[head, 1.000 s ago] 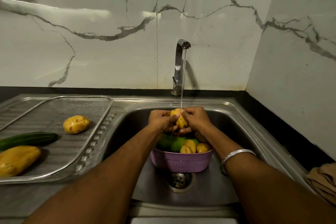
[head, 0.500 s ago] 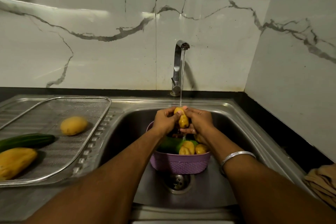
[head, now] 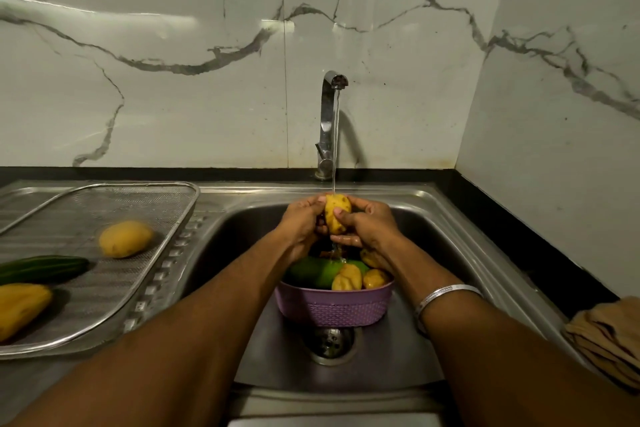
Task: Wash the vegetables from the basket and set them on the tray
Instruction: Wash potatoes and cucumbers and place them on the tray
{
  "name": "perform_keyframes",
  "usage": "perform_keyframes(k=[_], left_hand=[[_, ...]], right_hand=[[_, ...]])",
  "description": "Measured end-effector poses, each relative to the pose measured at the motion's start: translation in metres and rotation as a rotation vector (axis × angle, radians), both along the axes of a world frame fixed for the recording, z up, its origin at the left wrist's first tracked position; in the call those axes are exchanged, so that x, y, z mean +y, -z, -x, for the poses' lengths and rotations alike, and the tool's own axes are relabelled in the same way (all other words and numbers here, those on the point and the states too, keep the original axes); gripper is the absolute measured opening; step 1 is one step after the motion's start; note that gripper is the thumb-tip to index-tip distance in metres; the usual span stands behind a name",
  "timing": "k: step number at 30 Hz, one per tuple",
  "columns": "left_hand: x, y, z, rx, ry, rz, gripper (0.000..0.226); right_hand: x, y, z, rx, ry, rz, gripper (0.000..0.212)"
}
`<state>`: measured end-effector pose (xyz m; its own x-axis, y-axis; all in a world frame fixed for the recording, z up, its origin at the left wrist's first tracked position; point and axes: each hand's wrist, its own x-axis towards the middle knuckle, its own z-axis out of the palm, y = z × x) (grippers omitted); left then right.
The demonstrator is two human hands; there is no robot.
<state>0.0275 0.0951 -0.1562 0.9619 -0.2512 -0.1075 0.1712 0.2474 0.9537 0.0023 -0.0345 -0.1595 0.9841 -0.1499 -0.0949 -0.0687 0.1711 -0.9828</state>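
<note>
You stand at a stainless steel sink [head: 433, 218] set in a dark counter [head: 519, 239], with white veined marble walls behind and to your right. The tap [head: 327, 121] runs a thin stream straight down onto the potato [head: 337, 215] you hold over the basin. Your left hand [head: 301, 222] curls round its left side and your right hand [head: 370, 225] grips its right side, thumb pressed on the front; a silver bangle [head: 446, 293] sits on that wrist. Directly beneath, the purple basket [head: 334, 305] stands above the drain [head: 329, 343], holding a green vegetable [head: 311, 274] and more potatoes [head: 348, 277]. On the drainboard to your left, the mesh tray [head: 104, 191] carries a washed potato [head: 125, 238], a cucumber [head: 41, 269] and a long yellow vegetable [head: 20, 305]. A brown cloth [head: 609, 336] lies at the counter's right edge.
</note>
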Motion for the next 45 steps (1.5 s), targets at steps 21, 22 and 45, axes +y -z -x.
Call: perform_keyframes(k=[21, 22, 45], left_hand=[[0.002, 0.005, -0.002, -0.02, -0.042, -0.139, 0.024], [0.001, 0.005, -0.001, -0.028, -0.083, -0.148, 0.024], [0.0, 0.024, 0.0, -0.364, -0.17, -0.139, 0.032]], right_hand=[[-0.009, 0.005, 0.004, 0.074, -0.102, 0.004, 0.039], [-0.008, 0.006, 0.004, 0.069, -0.109, 0.015, 0.042], [0.003, -0.016, 0.012, 0.065, -0.058, -0.216, 0.017]])
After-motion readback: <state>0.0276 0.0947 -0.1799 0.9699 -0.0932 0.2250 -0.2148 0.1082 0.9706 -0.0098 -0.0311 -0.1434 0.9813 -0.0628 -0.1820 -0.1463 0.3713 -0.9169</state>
